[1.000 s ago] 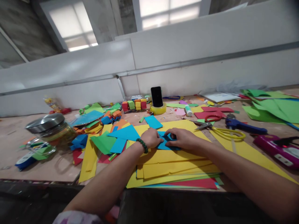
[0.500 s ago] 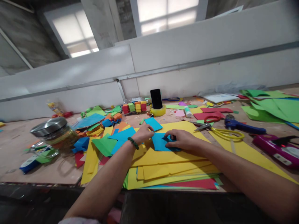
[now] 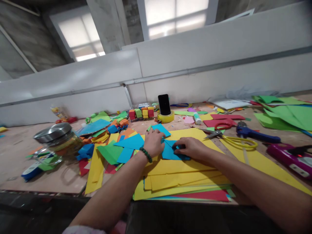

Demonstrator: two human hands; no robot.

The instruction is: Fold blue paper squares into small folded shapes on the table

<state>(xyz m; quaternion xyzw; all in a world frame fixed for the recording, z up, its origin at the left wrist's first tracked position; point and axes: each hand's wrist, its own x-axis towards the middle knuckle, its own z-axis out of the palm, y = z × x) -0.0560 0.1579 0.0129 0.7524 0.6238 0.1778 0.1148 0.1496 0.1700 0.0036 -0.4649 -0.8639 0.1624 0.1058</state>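
Note:
A small piece of blue paper (image 3: 169, 154) lies on a stack of yellow paper (image 3: 168, 169), its upper left edge folded or lifted. My left hand (image 3: 154, 143), with a green bead bracelet on the wrist, is closed at that left edge; its fingertips are partly hidden. On the paper's right side my right hand (image 3: 188, 147) has bent fingers and thumb pinching or pressing it down. Just beyond my left hand is another blue paper piece (image 3: 163, 130). More blue paper (image 3: 130, 141) and green paper (image 3: 110, 154) lie to its left.
Scissors with yellow handles (image 3: 241, 142), blue-handled pliers (image 3: 258, 134) and a magenta device (image 3: 287, 159) lie right. A lidded glass jar (image 3: 59, 139) and blue-white tape dispenser (image 3: 32, 169) stand left. Behind are a phone (image 3: 164, 104) on a yellow tape roll (image 3: 166, 117), paper cubes (image 3: 141, 113) and a glue stick (image 3: 197, 118).
My left hand has moved right, closing in on the left edge of the blue paper. My right hand stays on it. The view has shifted slightly.

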